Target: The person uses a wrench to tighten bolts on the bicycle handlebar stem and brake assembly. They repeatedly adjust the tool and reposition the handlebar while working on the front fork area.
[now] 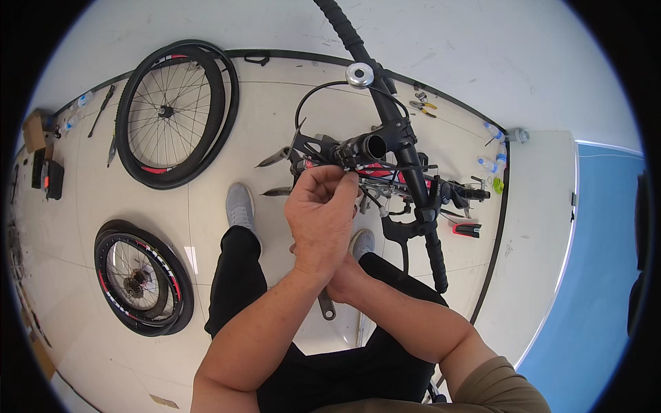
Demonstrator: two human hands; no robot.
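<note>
A partly assembled bicycle with a red and black frame (385, 173) stands in front of me, its black handlebar (392, 113) crossing to the right. My left hand (320, 213) is closed in a pinch beside the black cables (396, 167), just below an open black tube end (372, 146). What its fingertips hold is hidden. Under the left wrist lies my right hand (343, 281), mostly covered, so its fingers cannot be made out. A silver bell (359, 75) sits on the bar. Below my hands a crank arm (327, 306) shows.
Spoked wheels with black tyres (124, 124) lie at the far left, and more wheels (103, 275) nearer. Yellow-handled pliers (423, 105), a red and black object (467, 230) and plastic bottles (489, 164) are on the floor at right, along the white wall (537, 227).
</note>
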